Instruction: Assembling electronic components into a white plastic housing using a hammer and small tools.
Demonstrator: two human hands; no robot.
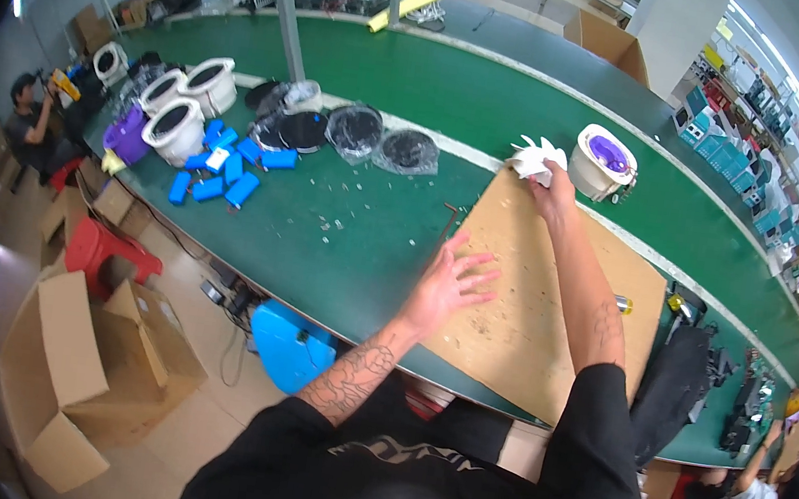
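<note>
My right hand [555,193] reaches to the far edge of a flat cardboard sheet [503,304] and grips a white piece with several pointed fins [537,159]. What exactly that piece is, I cannot make out. Beside it, to the right, stands a round white housing [585,180] with a purple part [610,154] inside. My left hand [450,285] hovers over the cardboard's left side, fingers spread and holding nothing. A thin, bent dark tool [450,218] lies by the sheet's left edge. Part of a shiny cylinder [623,304] shows beyond my right forearm.
Left on the green table [346,273] are several blue wrapped packs [242,190], white housings [176,129] and bagged black discs [355,131]. A black bag [671,391] lies at the right. Cardboard boxes [70,337] and a red stool [106,256] stand on the floor. Two people work nearby.
</note>
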